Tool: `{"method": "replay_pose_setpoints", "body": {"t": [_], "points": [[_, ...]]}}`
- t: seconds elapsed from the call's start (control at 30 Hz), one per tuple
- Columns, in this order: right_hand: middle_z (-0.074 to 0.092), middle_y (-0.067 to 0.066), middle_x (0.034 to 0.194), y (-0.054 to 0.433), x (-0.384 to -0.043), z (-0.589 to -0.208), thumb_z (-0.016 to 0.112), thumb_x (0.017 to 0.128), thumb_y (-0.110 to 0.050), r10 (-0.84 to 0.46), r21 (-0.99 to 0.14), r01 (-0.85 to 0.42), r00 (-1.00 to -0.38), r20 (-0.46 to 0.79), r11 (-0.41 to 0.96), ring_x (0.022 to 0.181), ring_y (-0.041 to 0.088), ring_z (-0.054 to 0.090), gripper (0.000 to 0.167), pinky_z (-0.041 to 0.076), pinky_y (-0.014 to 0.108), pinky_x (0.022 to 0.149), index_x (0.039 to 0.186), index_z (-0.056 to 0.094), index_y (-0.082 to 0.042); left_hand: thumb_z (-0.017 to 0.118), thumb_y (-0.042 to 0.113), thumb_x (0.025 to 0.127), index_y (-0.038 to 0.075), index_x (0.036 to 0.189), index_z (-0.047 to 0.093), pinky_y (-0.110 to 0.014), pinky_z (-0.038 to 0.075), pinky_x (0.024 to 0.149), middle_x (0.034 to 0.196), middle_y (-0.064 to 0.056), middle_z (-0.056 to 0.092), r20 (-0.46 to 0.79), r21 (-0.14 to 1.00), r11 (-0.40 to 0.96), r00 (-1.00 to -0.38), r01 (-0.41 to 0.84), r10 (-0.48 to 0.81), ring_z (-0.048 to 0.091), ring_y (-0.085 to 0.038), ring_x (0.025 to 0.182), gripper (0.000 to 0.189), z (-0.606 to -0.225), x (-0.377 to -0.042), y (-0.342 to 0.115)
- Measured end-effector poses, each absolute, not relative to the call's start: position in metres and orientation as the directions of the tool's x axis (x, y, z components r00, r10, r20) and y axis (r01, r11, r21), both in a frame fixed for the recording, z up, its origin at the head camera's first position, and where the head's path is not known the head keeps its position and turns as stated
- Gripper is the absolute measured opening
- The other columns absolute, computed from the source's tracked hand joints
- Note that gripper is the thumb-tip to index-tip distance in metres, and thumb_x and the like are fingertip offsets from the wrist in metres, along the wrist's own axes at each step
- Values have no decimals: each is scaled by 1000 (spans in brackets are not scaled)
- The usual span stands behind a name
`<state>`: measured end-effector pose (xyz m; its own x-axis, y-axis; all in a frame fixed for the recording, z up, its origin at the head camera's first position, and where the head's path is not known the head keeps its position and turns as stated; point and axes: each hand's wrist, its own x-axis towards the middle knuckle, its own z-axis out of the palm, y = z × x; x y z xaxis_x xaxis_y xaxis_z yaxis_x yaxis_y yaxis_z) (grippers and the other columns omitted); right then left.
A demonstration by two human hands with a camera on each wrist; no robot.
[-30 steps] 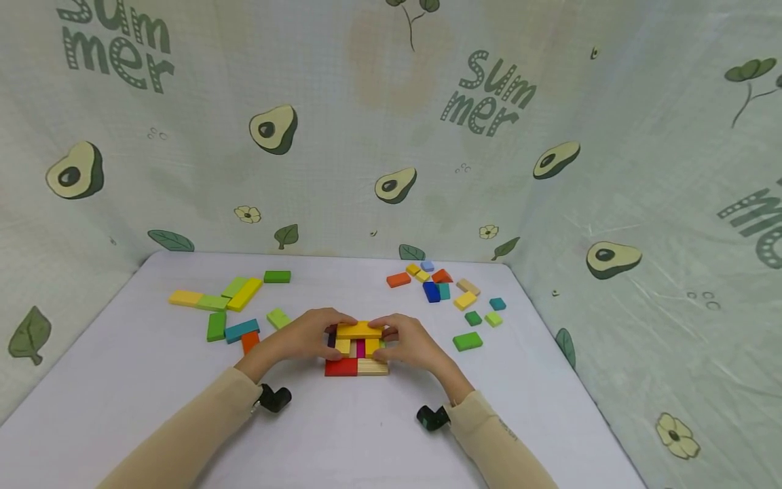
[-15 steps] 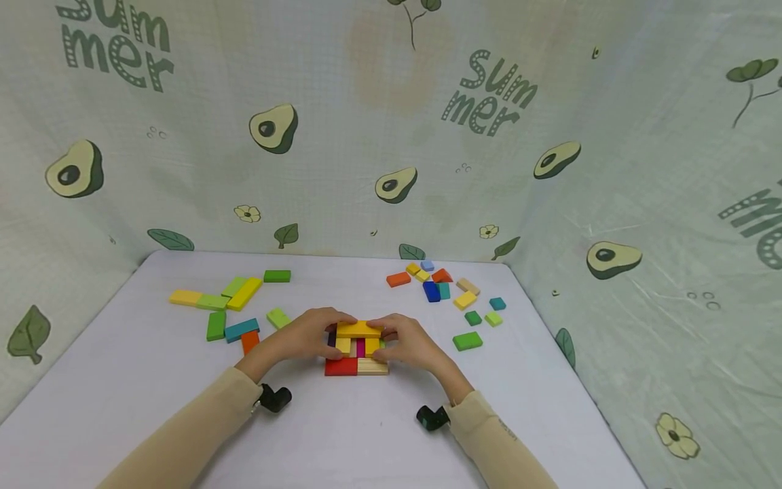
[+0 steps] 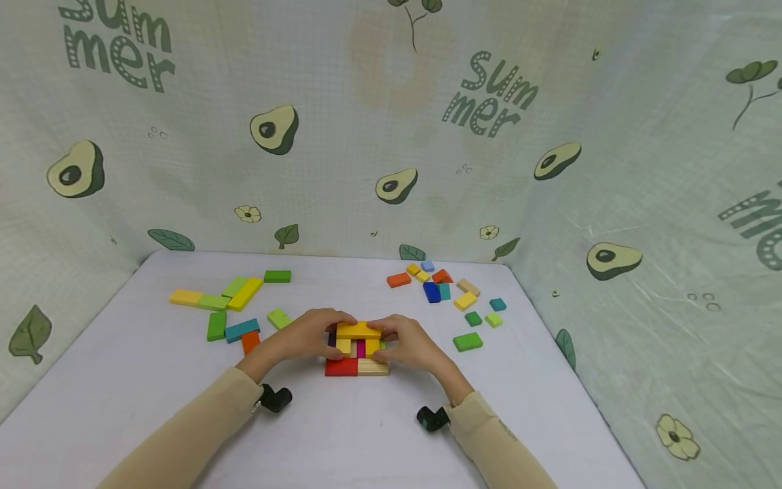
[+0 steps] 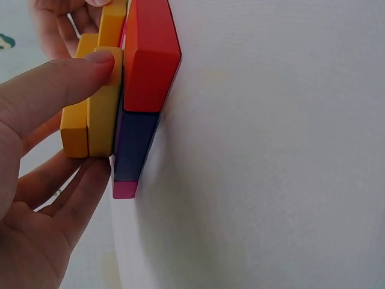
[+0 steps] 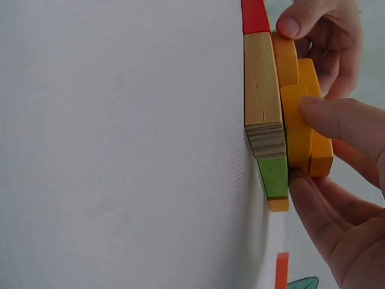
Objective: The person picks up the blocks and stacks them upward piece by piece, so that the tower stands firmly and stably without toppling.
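Note:
A low stack of wooden blocks stands between my hands in the head view. Its near bottom row has a red block (image 3: 341, 367) beside a bare wood block (image 3: 373, 367). My left hand (image 3: 311, 333) grips a pale yellow block (image 4: 104, 123) lying on this layer, thumb on its near end and fingers at its far end. Similarly, my right hand (image 3: 411, 341) grips a short orange block (image 5: 297, 132). Across these two lies a long orange block (image 3: 359, 330), which both hands' fingers touch. A magenta block (image 3: 360, 348) shows between them; dark blue (image 4: 135, 144) and green (image 5: 274, 177) blocks edge the base.
Loose blocks lie to the left, including a yellow block (image 3: 245, 294), a green block (image 3: 216, 326) and a teal block (image 3: 242, 331). More are scattered at the back right, among them a blue block (image 3: 431, 292) and a green block (image 3: 468, 341). A printed curtain (image 3: 342, 224) rises behind the table.

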<state>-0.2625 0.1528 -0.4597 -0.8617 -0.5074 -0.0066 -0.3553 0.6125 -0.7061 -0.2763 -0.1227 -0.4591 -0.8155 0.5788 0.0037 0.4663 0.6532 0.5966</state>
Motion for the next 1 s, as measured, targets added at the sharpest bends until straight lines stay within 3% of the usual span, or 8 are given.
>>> {"method": "replay_pose_setpoints", "body": {"t": [0.63,0.83,1.0], "points": [[64,1,141,154,-262,-459,85,93,-20,-505,-714,-343,-863,-18,610,120,21,65,59,56,39,106,148,64,-23,90,32,87,22,149,60,-50,54,108,142,1,63,-12,609,647,-810,459,587,58,-20,124,69,-458,-277,-127],[64,1,142,154,-262,-459,85,93,-21,-504,-714,-342,-864,-18,611,120,21,65,59,57,39,105,148,64,-25,88,27,90,18,154,55,-55,54,108,151,-9,60,32,603,636,-811,481,584,58,-33,130,72,-444,-290,-155],[64,0,141,153,-261,-459,85,93,-20,-505,-717,-344,-863,-13,606,119,20,65,59,57,37,105,148,64,-24,82,22,95,13,153,55,-57,54,106,149,-14,60,79,560,694,-864,452,498,57,-39,130,64,-431,-308,-195]]}}
